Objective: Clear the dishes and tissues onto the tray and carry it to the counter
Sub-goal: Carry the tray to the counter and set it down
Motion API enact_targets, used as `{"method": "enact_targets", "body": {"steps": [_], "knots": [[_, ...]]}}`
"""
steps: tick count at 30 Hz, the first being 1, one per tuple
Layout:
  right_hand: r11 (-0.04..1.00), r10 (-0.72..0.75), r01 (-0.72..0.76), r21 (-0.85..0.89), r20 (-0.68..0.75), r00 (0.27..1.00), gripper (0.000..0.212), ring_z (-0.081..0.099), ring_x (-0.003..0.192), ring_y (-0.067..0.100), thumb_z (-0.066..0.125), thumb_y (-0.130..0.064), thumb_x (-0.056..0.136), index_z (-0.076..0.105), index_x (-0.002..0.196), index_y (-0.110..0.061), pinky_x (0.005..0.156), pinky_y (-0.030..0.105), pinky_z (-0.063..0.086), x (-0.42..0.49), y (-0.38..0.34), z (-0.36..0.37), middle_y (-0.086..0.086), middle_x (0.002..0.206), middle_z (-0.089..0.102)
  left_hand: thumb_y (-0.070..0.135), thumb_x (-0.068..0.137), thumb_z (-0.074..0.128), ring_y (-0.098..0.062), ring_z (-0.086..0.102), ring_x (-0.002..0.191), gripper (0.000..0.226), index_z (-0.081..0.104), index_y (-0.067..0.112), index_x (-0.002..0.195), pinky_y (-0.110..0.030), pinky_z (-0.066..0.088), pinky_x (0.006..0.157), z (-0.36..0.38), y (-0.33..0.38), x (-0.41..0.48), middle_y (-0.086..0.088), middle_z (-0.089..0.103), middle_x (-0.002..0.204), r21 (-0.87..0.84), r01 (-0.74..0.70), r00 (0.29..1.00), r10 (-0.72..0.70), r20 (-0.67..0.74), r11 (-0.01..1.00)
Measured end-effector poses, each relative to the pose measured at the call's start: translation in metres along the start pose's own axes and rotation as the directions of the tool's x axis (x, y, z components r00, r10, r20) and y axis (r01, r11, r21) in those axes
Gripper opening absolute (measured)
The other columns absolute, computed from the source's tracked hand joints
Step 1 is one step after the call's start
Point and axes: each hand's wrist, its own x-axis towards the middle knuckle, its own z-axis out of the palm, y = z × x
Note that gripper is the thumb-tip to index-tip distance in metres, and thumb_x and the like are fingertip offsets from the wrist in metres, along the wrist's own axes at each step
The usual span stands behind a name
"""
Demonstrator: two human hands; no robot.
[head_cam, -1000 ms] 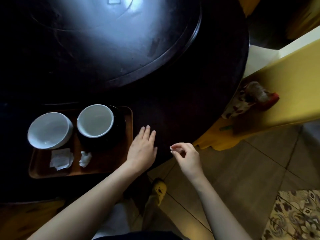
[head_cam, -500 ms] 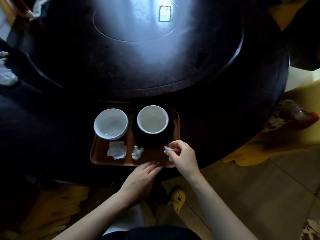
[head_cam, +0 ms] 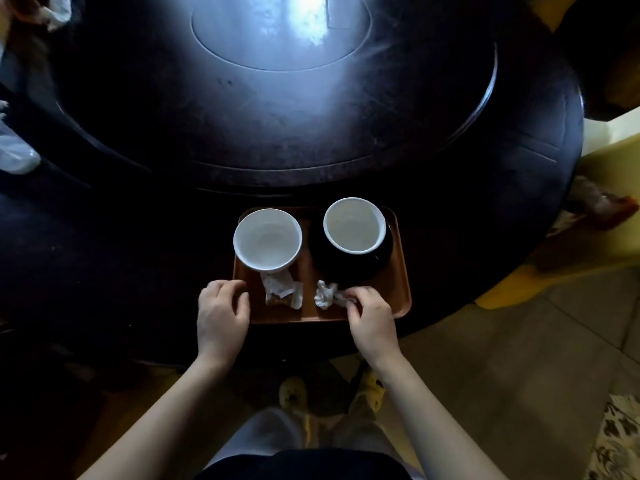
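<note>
A brown tray (head_cam: 401,271) sits at the near edge of a dark round desk (head_cam: 485,209). On the tray's far left stands a white bowl (head_cam: 266,239); on its far right a second white bowl (head_cam: 354,225) rests on a black dish (head_cam: 349,268). Just in front of the left bowl lies a flattened tissue (head_cam: 281,289), and near the middle of the tray's front edge lies a crumpled tissue (head_cam: 323,294). The right hand (head_cam: 372,322) reaches over the tray's front edge, its grip pinching a small white tissue scrap (head_cam: 341,299) that touches the crumpled tissue. The left hand (head_cam: 221,315) lies at the tray's front left corner, fingers curled loosely over the rim; whether that grip actually clasps the rim cannot be told.
</note>
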Motion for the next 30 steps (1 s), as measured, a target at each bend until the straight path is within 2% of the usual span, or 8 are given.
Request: {"method": "enact_targets", "body": {"steps": [3, 7, 12, 15, 18, 22, 27, 30], "knots": [[0.984, 0.018, -0.023, -0.175, -0.030, 0.999, 0.020, 0.054, 0.102, 0.024, 0.056, -0.010, 0.087, 0.066, 0.104, -0.010, 0.087, 0.034, 0.046, 0.000, 0.001, -0.002, 0.007, 0.106, 0.063, 0.012, 0.086, 0.057, -0.033, 0.047, 0.111, 0.031, 0.059, 0.001, 0.115, -0.038, 0.039, 0.094, -0.003, -0.012, 0.013, -0.020, 0.055, 0.113, -0.028, 0.120, 0.993, -0.119, 0.014, 0.992], [0.960, 0.112, -0.108, -0.259, -0.001, 0.994, 0.022, 0.051, 0.107, 0.026, 0.055, -0.013, 0.087, 0.064, 0.107, -0.010, 0.088, 0.037, 0.046, 0.002, 0.005, -0.009, 0.009, 0.109, 0.060, 0.017, 0.086, 0.059, -0.035, 0.049, 0.115, 0.042, 0.053, 0.002, 0.125, -0.042, 0.040, 0.095, -0.008, -0.022, 0.030, -0.022, 0.054, 0.120, -0.009, 0.165, 0.978, -0.162, 0.130, 0.986], [0.967, 0.143, -0.143, -0.209, -0.011, 0.990, 0.025, 0.053, 0.106, 0.027, 0.053, -0.011, 0.083, 0.063, 0.106, -0.011, 0.091, 0.039, 0.047, 0.013, 0.006, -0.032, 0.009, 0.109, 0.060, 0.016, 0.084, 0.059, -0.031, 0.056, 0.104, 0.034, 0.060, 0.006, 0.117, -0.033, 0.040, 0.080, -0.008, -0.016, 0.047, -0.017, 0.060, 0.109, -0.011, 0.126, 0.966, -0.120, 0.228, 0.992], [0.954, 0.219, -0.236, -0.184, -0.110, 0.970, 0.028, 0.054, 0.106, 0.030, 0.048, -0.010, 0.086, 0.060, 0.112, -0.009, 0.090, 0.042, 0.049, 0.028, 0.013, -0.055, 0.014, 0.112, 0.060, 0.015, 0.084, 0.059, -0.031, 0.059, 0.102, 0.031, 0.062, 0.006, 0.114, -0.035, 0.043, 0.082, -0.009, -0.013, 0.053, -0.016, 0.064, 0.108, -0.045, 0.149, 0.964, -0.135, 0.227, 0.988], [0.929, 0.290, -0.298, -0.220, -0.068, 0.954, 0.028, 0.055, 0.106, 0.031, 0.047, -0.017, 0.091, 0.059, 0.114, -0.009, 0.088, 0.039, 0.047, 0.045, 0.029, -0.073, 0.015, 0.115, 0.060, 0.019, 0.088, 0.053, -0.032, 0.063, 0.099, 0.030, 0.061, 0.009, 0.115, -0.042, 0.050, 0.088, -0.012, -0.014, 0.056, -0.014, 0.067, 0.110, -0.178, 0.240, 0.959, -0.204, 0.196, 0.954], [0.961, 0.210, -0.215, -0.175, -0.050, 0.976, 0.028, 0.058, 0.101, 0.030, 0.044, -0.024, 0.094, 0.062, 0.110, -0.008, 0.082, 0.037, 0.047, 0.061, 0.032, -0.076, 0.015, 0.110, 0.063, 0.031, 0.092, 0.039, -0.029, 0.064, 0.096, 0.035, 0.062, 0.016, 0.114, -0.049, 0.051, 0.088, -0.012, -0.005, 0.063, -0.010, 0.069, 0.103, -0.312, 0.289, 0.957, -0.261, 0.129, 0.905], [0.969, 0.230, -0.230, -0.086, -0.007, 0.973, 0.033, 0.060, 0.100, 0.031, 0.044, -0.029, 0.095, 0.060, 0.113, -0.007, 0.079, 0.036, 0.047, 0.081, 0.015, -0.067, 0.015, 0.107, 0.066, 0.033, 0.092, 0.045, -0.028, 0.066, 0.089, 0.034, 0.062, 0.016, 0.117, -0.041, 0.053, 0.083, -0.010, 0.019, 0.067, -0.006, 0.069, 0.103, -0.368, 0.321, 0.945, -0.269, 0.187, 0.873], [0.943, 0.333, -0.333, -0.026, -0.001, 0.943, 0.035, 0.058, 0.108, 0.031, 0.049, -0.028, 0.093, 0.055, 0.121, -0.007, 0.086, 0.036, 0.047, 0.091, 0.015, -0.062, 0.015, 0.116, 0.063, 0.028, 0.092, 0.046, -0.020, 0.066, 0.081, 0.031, 0.064, 0.015, 0.113, -0.024, 0.050, 0.067, -0.005, 0.021, 0.069, -0.004, 0.069, 0.097, -0.368, 0.323, 0.945, -0.277, 0.173, 0.872]]}}
